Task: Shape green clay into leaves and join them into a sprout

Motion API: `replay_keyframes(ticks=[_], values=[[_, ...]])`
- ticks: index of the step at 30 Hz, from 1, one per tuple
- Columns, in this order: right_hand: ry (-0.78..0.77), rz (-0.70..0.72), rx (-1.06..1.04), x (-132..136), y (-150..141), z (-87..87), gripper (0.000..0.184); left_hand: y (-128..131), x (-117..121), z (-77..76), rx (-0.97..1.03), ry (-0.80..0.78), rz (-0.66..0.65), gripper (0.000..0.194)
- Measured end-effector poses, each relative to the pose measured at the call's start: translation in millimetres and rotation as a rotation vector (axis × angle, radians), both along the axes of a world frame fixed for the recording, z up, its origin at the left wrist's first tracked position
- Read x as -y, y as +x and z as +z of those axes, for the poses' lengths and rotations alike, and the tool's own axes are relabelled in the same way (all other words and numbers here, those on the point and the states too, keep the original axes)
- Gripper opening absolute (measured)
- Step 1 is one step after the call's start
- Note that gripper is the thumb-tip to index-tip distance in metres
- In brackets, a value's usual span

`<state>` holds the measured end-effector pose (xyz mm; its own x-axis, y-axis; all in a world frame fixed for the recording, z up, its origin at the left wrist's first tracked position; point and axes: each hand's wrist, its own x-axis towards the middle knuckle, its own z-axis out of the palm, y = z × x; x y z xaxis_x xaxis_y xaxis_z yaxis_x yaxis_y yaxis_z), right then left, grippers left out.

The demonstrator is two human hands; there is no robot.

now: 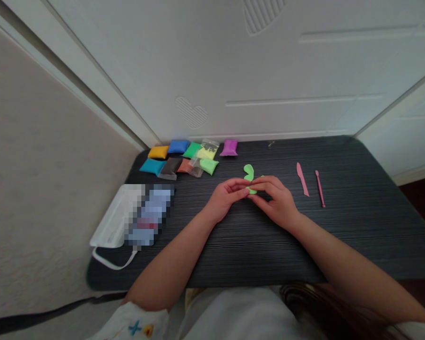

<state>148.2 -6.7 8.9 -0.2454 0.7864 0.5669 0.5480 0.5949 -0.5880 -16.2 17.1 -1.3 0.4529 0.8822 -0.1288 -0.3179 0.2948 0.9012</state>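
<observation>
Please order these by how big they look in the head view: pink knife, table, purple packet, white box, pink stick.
1. Table
2. White box
3. Purple packet
4. Pink knife and pink stick: nearly equal in length, so not ranked, though the knife is wider.

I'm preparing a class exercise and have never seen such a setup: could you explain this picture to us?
There is no machine here: two bare hands do the work. The single picture comes from a camera worn on the person's head, looking forward and down. The left hand and right hand hold a small green piece between their fingertips. Just beyond, on the dark table, lies a curved green piece. Coloured packets lie to the left, two pink tools to the right.
</observation>
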Motion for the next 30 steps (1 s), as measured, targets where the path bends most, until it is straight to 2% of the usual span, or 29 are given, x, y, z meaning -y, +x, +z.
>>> replay_keyframes(ticks=[5,12,18,22,30], values=[[-0.039,-0.032,-0.005,1.7,-1.0,2.0,0.016,-0.5,0.4,-1.9,-0.017,0.022,0.02,0.021],[-0.294,-0.049,-0.174,2.6,-3.8,6.9,0.014,-0.5,1.6,-0.8,-0.037,0.055,0.064,0.023],[-0.5,-0.006,-0.348,2.1,-5.3,2.8,0.018,0.1,1.5,-0.3,-0.183,0.162,0.16,0.017],[-0.603,0.031,-0.444,1.8,-6.5,1.3,0.021,-0.6,0.8,-1.4,-0.227,0.17,0.186,0.017],[-0.699,0.082,-0.611,-0.5,-8.4,0.2,0.017,0.5,1.6,-1.1,-0.224,0.165,0.175,0.022]])
